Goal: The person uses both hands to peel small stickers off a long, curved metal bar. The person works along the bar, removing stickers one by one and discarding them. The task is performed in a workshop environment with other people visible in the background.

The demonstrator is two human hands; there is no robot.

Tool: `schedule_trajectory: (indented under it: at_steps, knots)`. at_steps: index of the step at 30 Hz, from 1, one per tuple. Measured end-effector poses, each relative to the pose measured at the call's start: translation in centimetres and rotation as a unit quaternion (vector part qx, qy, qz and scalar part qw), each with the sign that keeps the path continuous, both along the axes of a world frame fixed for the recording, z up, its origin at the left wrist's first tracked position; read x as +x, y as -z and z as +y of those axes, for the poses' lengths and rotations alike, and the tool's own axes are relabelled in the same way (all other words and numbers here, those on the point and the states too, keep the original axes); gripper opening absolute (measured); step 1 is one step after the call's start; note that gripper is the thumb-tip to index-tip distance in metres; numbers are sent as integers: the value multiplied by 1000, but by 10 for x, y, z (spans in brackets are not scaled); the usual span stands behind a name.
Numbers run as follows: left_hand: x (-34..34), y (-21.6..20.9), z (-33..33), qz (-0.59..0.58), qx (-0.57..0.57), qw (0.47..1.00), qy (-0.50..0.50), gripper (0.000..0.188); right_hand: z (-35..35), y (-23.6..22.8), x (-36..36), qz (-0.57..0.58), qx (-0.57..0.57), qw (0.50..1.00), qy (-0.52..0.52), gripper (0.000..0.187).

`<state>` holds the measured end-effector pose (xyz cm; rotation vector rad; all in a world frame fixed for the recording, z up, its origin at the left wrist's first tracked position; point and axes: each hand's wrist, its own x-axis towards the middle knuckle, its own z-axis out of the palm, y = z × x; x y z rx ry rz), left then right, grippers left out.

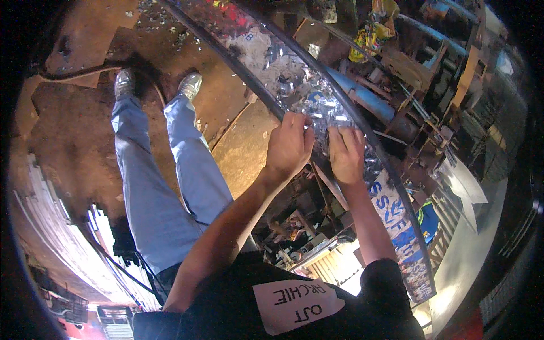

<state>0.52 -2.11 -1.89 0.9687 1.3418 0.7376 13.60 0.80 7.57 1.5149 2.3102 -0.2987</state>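
Observation:
My left hand [290, 146] is at the near edge of a long, narrow bench with a dark raised rim [233, 63]. Its fingers are curled in, and whatever they pinch is hidden. Beside it, my right hand [347, 154] reaches over the bench top, fingers bent down and pressed together; what lies under the fingertips I cannot make out. Small shiny scraps [303, 82], some silvery and some dark, litter the surface just beyond both hands. A printed sheet with blue lettering [391, 207] covers the bench near my right forearm.
To the right of the bench are a thick blue pipe [362, 95], a yellow bag [367, 45] and cluttered frames. A hose [85, 72] crosses the brown floor near my shoes. Long white strips [54, 218] lie at the left.

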Motion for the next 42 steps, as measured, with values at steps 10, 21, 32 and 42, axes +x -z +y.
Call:
schedule_trajectory:
  at_steps: [10, 21, 32, 42]
  knots:
    - [-5, -5, 3, -27, -55, 998, 27, 21, 6, 0, -6, 57, 24, 993, 101, 16]
    - [-6, -5, -2, -10, -36, 999, 15, 19, 34, -2, -10, 58, -103, 993, -18, 22]
    - [-2, -2, -1, -26, -44, 999, 14, 20, 29, 7, -15, -57, -74, 988, -121, 14]
    - [-4, -6, 1, -23, -50, 998, 8, 17, 37, 6, -16, -83, -103, 984, -117, 7]
